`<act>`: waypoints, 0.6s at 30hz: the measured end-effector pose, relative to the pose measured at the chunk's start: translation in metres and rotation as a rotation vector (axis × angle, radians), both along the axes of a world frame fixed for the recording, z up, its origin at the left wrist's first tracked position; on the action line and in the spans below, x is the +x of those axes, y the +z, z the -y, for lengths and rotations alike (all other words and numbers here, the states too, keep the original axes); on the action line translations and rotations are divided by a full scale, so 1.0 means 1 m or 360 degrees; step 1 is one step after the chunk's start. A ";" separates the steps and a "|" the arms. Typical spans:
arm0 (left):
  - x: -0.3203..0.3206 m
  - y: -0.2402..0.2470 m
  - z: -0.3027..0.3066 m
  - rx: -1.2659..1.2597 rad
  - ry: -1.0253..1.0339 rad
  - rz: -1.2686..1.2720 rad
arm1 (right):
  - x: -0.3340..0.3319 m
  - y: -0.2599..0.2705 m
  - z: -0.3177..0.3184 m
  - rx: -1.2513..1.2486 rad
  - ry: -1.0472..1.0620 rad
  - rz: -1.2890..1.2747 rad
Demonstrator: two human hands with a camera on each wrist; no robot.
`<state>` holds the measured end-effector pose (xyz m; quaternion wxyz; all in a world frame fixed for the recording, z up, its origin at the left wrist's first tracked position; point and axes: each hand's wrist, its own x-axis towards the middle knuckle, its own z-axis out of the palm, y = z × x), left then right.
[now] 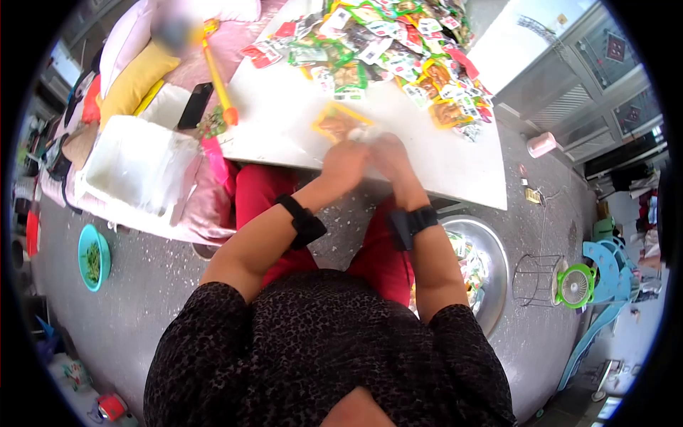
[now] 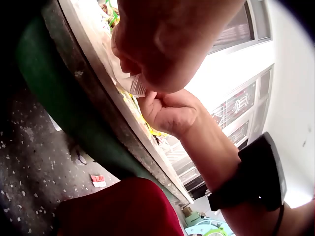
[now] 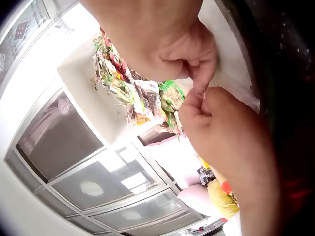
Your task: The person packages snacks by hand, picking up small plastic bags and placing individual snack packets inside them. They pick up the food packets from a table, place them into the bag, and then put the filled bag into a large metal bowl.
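Over the near edge of the white table (image 1: 277, 135), my left hand (image 1: 346, 165) and right hand (image 1: 393, 158) meet with fingertips together. Between them, both hands pinch a clear plastic piece with a ribbed edge (image 2: 139, 86); the fingers hide most of it, and I cannot tell its kind. In the right wrist view, the thumb and fingers of the right hand (image 3: 189, 51) bend down to the curled fingers of the left hand (image 3: 211, 110). Just beyond the fingertips lies a yellow-edged food packet (image 1: 340, 121), blurred in the head view.
A heap of small food packets (image 1: 384, 50) covers the table's far side. On the left are a phone (image 1: 195, 107), an orange-yellow stick (image 1: 217, 78) and a white lined box (image 1: 139, 171). A metal basin (image 1: 494, 274) with packets stands by the right leg.
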<state>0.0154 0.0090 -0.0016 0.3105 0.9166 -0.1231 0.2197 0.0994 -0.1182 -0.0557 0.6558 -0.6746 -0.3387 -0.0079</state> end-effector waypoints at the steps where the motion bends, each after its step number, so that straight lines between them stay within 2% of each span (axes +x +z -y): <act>1: 0.001 0.000 -0.003 -0.0021 0.0021 0.0061 | -0.001 0.010 -0.002 0.0089 0.0001 -0.0222; 2: 0.002 0.000 -0.007 -0.0042 0.0045 0.0120 | -0.002 0.019 -0.003 0.0193 -0.0010 -0.0443; 4: 0.005 -0.004 -0.012 -0.0035 0.0104 0.0161 | -0.024 0.072 -0.006 0.0552 -0.0197 -0.1548; 6: 0.009 -0.017 -0.014 0.0022 0.0171 0.0121 | 0.028 0.006 0.026 0.0416 -0.0219 -0.0995; 8: 0.009 -0.024 -0.015 0.0090 0.0158 0.0170 | 0.045 0.018 0.059 0.0412 -0.0425 -0.0884; 9: 0.010 -0.026 -0.015 0.0123 0.0155 0.0195 | 0.042 0.055 0.072 0.0480 -0.0618 -0.1041; 10: 0.010 -0.026 -0.015 0.0116 0.0137 0.0233 | 0.081 0.032 0.108 -0.0142 -0.0961 -0.0271; 12: 0.009 -0.024 -0.016 0.0102 0.0105 0.0302 | 0.115 0.037 0.141 -0.0792 -0.1513 0.0281; 13: 0.010 -0.025 -0.016 0.0103 0.0097 0.0292 | 0.113 0.066 0.144 -0.0818 -0.1782 0.0027; 15: 0.013 -0.028 -0.016 0.0107 0.0084 0.0271 | 0.153 0.053 0.185 -0.0756 -0.1817 -0.0009; 17: 0.012 -0.024 -0.016 0.0111 0.0071 0.0228 | 0.158 0.067 0.187 -0.0841 -0.2033 -0.0145; 18: 0.012 -0.023 -0.016 0.0115 0.0066 0.0205 | 0.172 0.064 0.198 -0.0990 -0.1911 -0.0295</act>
